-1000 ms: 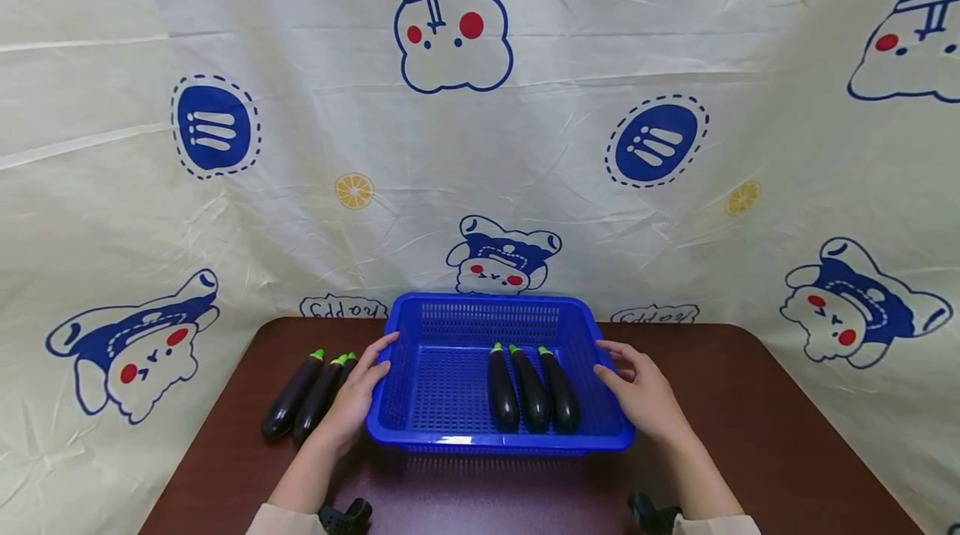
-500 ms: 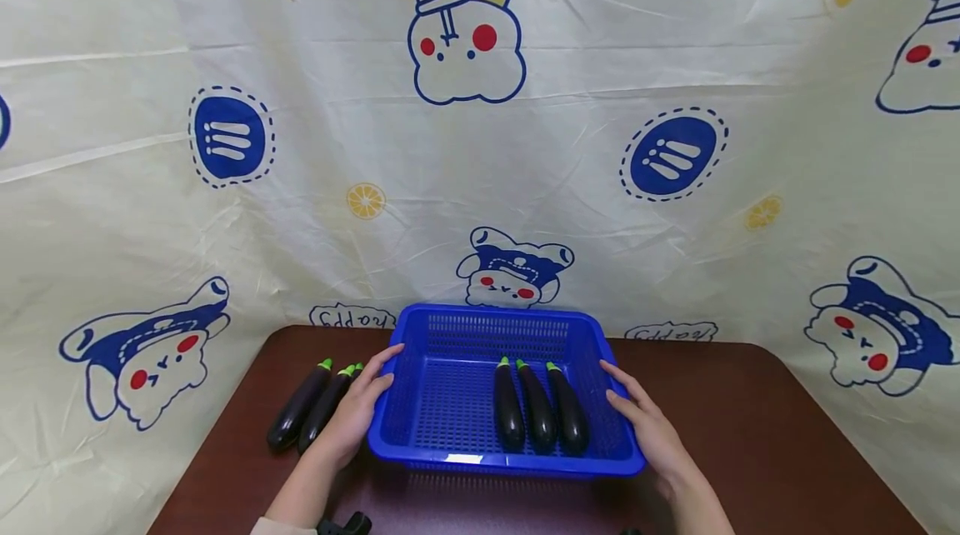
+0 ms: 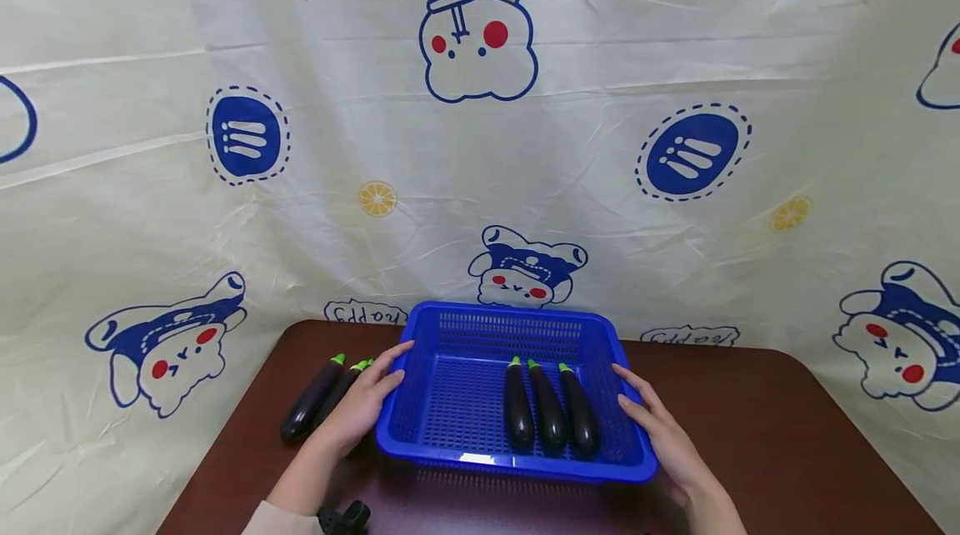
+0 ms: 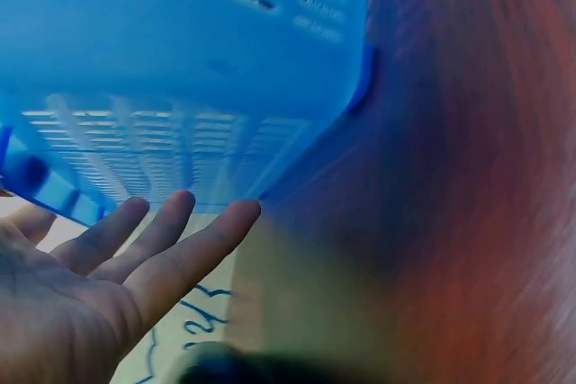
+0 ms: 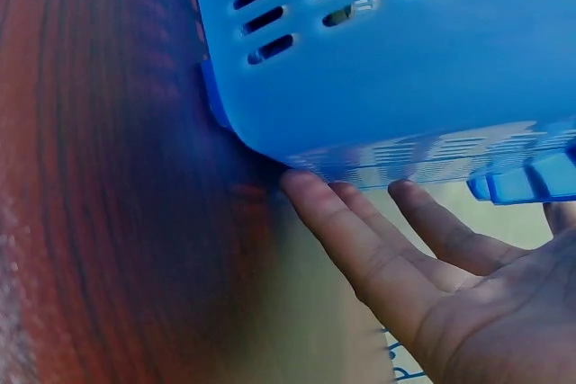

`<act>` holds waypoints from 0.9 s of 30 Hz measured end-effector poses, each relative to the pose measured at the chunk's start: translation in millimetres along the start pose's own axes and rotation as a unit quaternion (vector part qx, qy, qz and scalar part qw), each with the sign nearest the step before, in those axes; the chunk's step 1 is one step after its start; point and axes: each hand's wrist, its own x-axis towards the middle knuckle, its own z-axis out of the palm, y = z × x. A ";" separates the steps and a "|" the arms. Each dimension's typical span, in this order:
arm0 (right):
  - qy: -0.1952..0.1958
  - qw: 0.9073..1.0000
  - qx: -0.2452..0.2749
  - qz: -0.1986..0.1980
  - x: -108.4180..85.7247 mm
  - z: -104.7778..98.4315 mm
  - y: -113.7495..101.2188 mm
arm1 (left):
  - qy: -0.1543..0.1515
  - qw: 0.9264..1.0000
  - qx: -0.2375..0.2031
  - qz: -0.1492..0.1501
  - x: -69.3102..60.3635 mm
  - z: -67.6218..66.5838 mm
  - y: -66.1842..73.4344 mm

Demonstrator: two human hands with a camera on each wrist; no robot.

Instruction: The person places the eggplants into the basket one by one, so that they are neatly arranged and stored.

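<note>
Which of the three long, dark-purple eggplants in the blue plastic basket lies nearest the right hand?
The rightmost dark-purple eggplant in the blue plastic basket; the middle one and left one lie farther from the right hand.

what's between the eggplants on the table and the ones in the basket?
Head view: the left hand, then the left wall of the blue basket and a bare stretch of its slotted floor.
</note>
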 end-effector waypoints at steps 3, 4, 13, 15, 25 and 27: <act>-0.002 1.000 0.000 -0.002 -1.0 -1.1 1.1 | -0.007 0.999 0.034 -0.001 1.4 -4.5 8.0; -0.002 1.000 -0.001 -0.003 -1.3 -1.3 1.4 | -0.011 0.999 0.043 -0.002 2.1 -6.7 11.3; -0.003 1.000 -0.004 -0.010 -1.3 -0.7 0.7 | 0.020 0.962 0.268 0.056 5.0 -35.3 34.5; -0.004 1.000 -0.006 -0.012 -1.1 -0.3 0.8 | 0.033 0.941 0.329 0.066 3.8 -41.6 36.9; 0.005 1.000 -0.019 -0.021 -0.1 -0.5 0.7 | 0.019 0.879 0.476 0.026 0.4 -47.0 43.5; 0.007 1.000 -0.020 -0.021 0.2 0.1 1.0 | 0.010 0.865 0.501 0.012 -1.1 -44.6 42.4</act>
